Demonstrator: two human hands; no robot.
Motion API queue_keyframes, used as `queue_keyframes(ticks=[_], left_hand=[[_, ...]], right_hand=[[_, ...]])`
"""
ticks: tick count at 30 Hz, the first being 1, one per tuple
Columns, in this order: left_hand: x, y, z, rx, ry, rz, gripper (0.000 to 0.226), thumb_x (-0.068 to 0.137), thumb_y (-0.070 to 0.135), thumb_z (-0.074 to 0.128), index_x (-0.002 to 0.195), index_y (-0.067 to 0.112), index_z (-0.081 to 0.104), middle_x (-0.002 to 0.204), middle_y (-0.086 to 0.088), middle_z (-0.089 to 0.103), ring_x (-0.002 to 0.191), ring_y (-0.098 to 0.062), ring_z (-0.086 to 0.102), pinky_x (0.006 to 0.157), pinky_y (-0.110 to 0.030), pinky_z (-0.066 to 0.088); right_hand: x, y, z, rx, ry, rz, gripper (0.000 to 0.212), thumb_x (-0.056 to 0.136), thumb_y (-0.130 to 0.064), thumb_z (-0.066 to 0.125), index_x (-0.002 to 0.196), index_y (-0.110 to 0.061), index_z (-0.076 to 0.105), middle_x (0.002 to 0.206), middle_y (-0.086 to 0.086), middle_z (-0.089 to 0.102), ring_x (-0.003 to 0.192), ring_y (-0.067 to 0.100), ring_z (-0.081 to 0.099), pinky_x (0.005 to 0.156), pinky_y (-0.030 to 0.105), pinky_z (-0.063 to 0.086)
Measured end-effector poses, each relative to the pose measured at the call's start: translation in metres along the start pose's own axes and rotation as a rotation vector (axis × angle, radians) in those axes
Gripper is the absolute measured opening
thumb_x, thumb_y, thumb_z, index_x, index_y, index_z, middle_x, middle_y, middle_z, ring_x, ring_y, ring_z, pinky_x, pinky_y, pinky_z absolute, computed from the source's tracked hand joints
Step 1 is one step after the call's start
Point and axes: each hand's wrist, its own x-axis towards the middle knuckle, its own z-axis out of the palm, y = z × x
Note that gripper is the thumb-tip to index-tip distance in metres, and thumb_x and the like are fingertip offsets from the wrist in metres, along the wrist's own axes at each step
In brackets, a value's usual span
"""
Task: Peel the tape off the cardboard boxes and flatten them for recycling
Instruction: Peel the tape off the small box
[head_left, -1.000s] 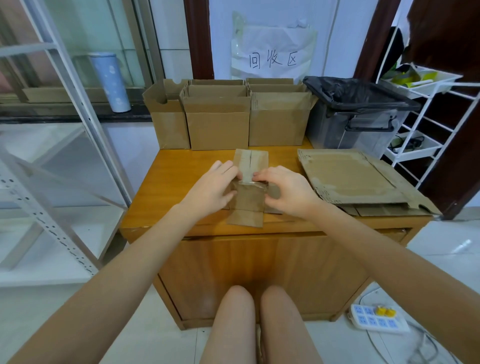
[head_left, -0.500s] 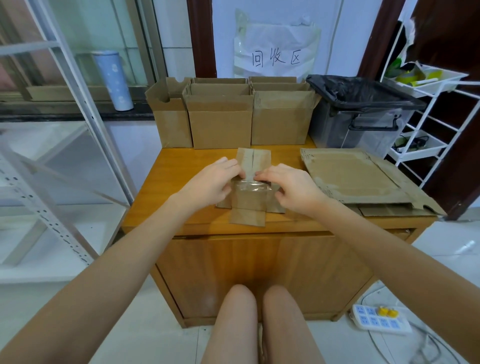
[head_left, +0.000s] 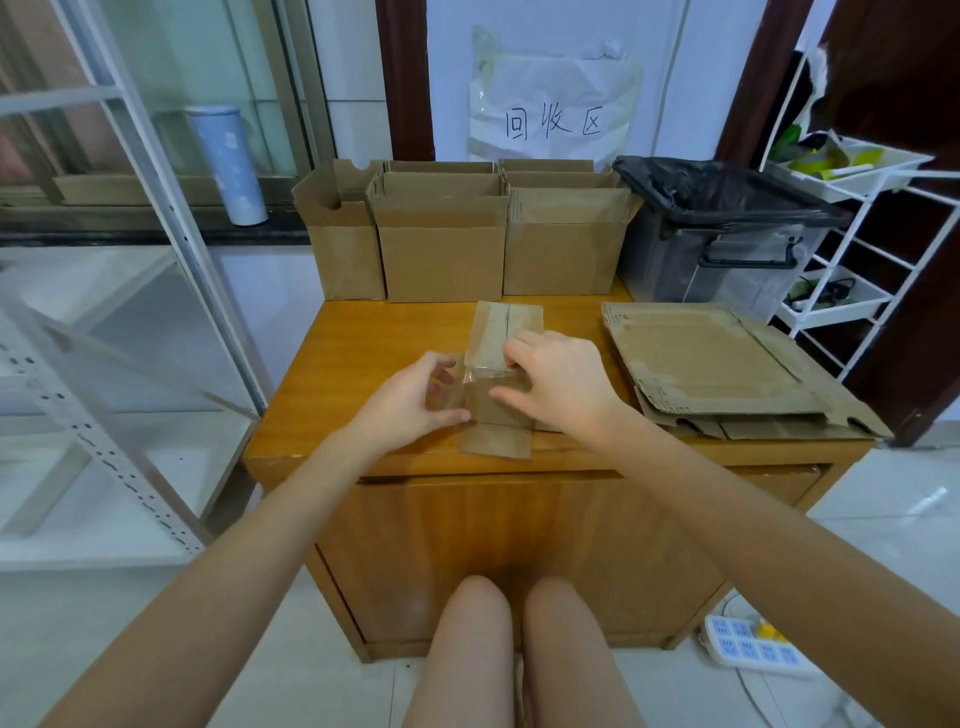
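— Since half a second ago your left hand (head_left: 415, 397) has drawn the tape (head_left: 453, 382) leftward off the box (head_left: 501, 382) lying on the table (head_left: 353, 358).

— Peeling, then?

— Yes. You pinch tape; your right hand (head_left: 563, 382) holds the box down, fingers curled. Next, pull it free.

Bright even daylight, soft shadows; wide-angle bending at edges; slight overall softness, floor glare.
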Motion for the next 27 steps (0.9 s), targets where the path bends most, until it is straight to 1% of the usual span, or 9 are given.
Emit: queue_keyframes(ticks=[3, 8, 11, 15, 17, 19, 24, 26, 27], left_hand=[[0.001, 0.003, 0.009, 0.021, 0.11, -0.012, 0.049, 0.085, 0.035, 0.069, 0.126, 0.017, 0.05, 0.11, 0.004, 0.063, 0.098, -0.012, 0.06, 0.085, -0.033, 0.053], [0.002, 0.005, 0.008, 0.245, 0.127, 0.071, 0.019, 0.094, 0.033, 0.057, 0.099, 0.016, 0.062, 0.091, 0.004, 0.063, 0.083, -0.014, 0.058, 0.069, -0.027, 0.047], [0.003, -0.005, -0.006, 0.308, 0.205, 0.108, 0.017, 0.096, 0.031, 0.055, 0.095, 0.016, 0.064, 0.087, 0.001, 0.068, 0.08, -0.017, 0.063, 0.067, -0.033, 0.051], [0.009, 0.003, -0.024, 0.596, 0.27, 0.295, 0.019, 0.098, 0.03, 0.051, 0.095, 0.015, 0.062, 0.087, -0.001, 0.068, 0.08, -0.022, 0.064, 0.071, -0.03, 0.044], [0.014, 0.01, -0.034, 0.699, 0.296, 0.347, 0.017, 0.097, 0.028, 0.053, 0.095, 0.014, 0.063, 0.087, -0.003, 0.069, 0.081, -0.024, 0.065, 0.074, -0.033, 0.044], [0.017, 0.014, -0.044, 0.784, 0.332, 0.395, 0.015, 0.094, 0.025, 0.059, 0.088, 0.012, 0.064, 0.08, -0.005, 0.069, 0.073, -0.026, 0.066, 0.07, -0.034, 0.045], [0.013, 0.021, -0.059, 0.863, 0.354, 0.516, 0.019, 0.084, 0.018, 0.072, 0.071, 0.009, 0.062, 0.06, -0.006, 0.063, 0.054, -0.026, 0.061, 0.058, -0.03, 0.042], [0.011, 0.027, -0.059, 0.815, 0.385, 0.539, 0.015, 0.087, 0.019, 0.068, 0.076, 0.009, 0.064, 0.065, -0.005, 0.066, 0.059, -0.026, 0.063, 0.059, -0.031, 0.043], [0.01, 0.032, -0.056, 0.749, 0.374, 0.509, 0.013, 0.091, 0.021, 0.063, 0.085, 0.01, 0.067, 0.074, -0.005, 0.069, 0.068, -0.026, 0.066, 0.063, -0.032, 0.045]], right_hand=[[0.0, 0.003, 0.001, 0.031, 0.011, 0.01, 0.025, 0.092, -0.044, 0.054, 0.1, -0.02, 0.058, 0.097, -0.005, 0.06, 0.085, 0.013, 0.055, 0.064, 0.024, 0.04], [0.001, 0.008, 0.0, 0.07, -0.004, 0.018, 0.022, 0.092, -0.042, 0.055, 0.1, -0.022, 0.061, 0.095, -0.007, 0.061, 0.085, 0.012, 0.056, 0.067, 0.025, 0.044], [0.0, 0.008, -0.001, 0.051, -0.022, 0.007, 0.022, 0.093, -0.041, 0.055, 0.103, -0.022, 0.061, 0.097, -0.007, 0.061, 0.085, 0.013, 0.056, 0.067, 0.025, 0.045], [0.002, 0.006, -0.004, 0.031, -0.036, 0.007, 0.02, 0.093, -0.041, 0.055, 0.102, -0.023, 0.06, 0.097, -0.008, 0.06, 0.084, 0.012, 0.055, 0.066, 0.024, 0.043], [0.002, 0.006, -0.005, 0.033, -0.04, 0.011, 0.02, 0.093, -0.041, 0.055, 0.103, -0.024, 0.06, 0.099, -0.008, 0.06, 0.087, 0.012, 0.056, 0.067, 0.024, 0.042], [0.003, 0.006, -0.005, 0.042, -0.037, 0.011, 0.021, 0.093, -0.04, 0.055, 0.104, -0.023, 0.061, 0.101, -0.008, 0.061, 0.089, 0.012, 0.057, 0.066, 0.023, 0.038], [0.004, 0.006, -0.007, 0.06, -0.035, 0.016, 0.023, 0.093, -0.04, 0.055, 0.107, -0.023, 0.062, 0.102, -0.007, 0.06, 0.091, 0.012, 0.057, 0.067, 0.022, 0.038], [0.003, 0.008, -0.007, 0.075, -0.029, 0.019, 0.024, 0.093, -0.039, 0.055, 0.109, -0.022, 0.062, 0.103, -0.008, 0.061, 0.093, 0.012, 0.058, 0.069, 0.023, 0.042], [0.002, 0.009, -0.006, 0.078, -0.028, 0.016, 0.024, 0.093, -0.037, 0.056, 0.111, -0.022, 0.062, 0.105, -0.008, 0.061, 0.094, 0.012, 0.058, 0.07, 0.024, 0.044]])
